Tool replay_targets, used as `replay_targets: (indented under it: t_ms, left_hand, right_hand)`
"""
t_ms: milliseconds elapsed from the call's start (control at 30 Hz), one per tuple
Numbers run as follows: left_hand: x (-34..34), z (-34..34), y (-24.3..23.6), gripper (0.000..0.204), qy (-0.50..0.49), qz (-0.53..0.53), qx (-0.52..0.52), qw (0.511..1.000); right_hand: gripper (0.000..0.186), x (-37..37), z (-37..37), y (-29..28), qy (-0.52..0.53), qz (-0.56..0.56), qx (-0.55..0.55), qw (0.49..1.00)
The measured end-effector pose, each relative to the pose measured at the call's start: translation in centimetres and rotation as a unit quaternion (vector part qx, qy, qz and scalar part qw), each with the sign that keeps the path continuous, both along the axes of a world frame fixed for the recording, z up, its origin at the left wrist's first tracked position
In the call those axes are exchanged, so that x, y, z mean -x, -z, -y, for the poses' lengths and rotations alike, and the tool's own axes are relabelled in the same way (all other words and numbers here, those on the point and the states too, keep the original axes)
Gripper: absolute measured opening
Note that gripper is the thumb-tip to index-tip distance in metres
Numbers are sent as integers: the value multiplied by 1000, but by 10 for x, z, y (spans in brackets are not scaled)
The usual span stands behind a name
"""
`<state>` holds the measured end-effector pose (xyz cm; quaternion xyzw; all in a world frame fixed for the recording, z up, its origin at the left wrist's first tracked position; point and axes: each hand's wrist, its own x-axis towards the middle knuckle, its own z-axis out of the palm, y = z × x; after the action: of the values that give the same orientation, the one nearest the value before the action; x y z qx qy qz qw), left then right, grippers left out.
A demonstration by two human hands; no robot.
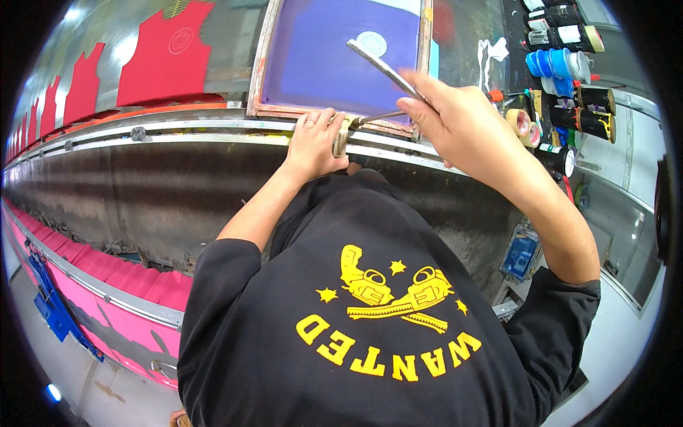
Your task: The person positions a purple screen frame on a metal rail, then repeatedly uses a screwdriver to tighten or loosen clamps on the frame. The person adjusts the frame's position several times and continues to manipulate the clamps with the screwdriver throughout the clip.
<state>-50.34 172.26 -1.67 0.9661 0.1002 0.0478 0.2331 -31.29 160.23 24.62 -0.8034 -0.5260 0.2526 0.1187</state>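
Note:
My right hand (455, 117) is closed around a long grey metal bar (380, 65) with a ridged-looking surface, which slants up and to the left over a screen-printing frame (257, 60). A thin metal rod (380, 116) runs from near my right fingertips to a small metal clamp (341, 140) at the frame's near edge. Whether the rod joins the bar is hidden by my fingers. My left hand (313, 142), a ring on one finger, grips the clamp against the metal rail (213, 124). The frame's purple mesh (320, 60) bears a pale round mark.
Red shirt pieces (163, 64) lie along the long table to the left. Ink tubs (558, 64) and tape rolls (519, 122) crowd the right side. Behind on the left is a second rail (107, 288) with pink fabric pieces (142, 274). A blue tray (521, 252) sits lower right.

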Motion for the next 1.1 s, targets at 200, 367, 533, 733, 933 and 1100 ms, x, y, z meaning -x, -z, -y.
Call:
replay_targets:
  t_ms: [200,367,533,733,933,1100]
  left_hand:
    - [-1,-2,2,93,2,-5,15,1000]
    - [-2,0,-1,92,1,-4,22,1000]
    - [-3,-3,-5,90,13,4,38,999]
    - [-4,-1,-1,92,3,-10,14,1000]
    - [-4,1,-2,95,-1,-14,18,1000]
    - [-3,1,-7,96,-7,-24,15,1000]
  right_hand:
    - [51,-17,11,8,-255,198,-93,942]
    - [46,-24,14,-3,-230,70,-65,968]
    - [39,-36,1,-12,-381,291,-133,867]
    - [41,-18,-19,-20,-341,283,111,890]
    - [72,-24,-11,-16,212,-295,206,908]
    - [43,-29,3,7,144,-91,44,984]
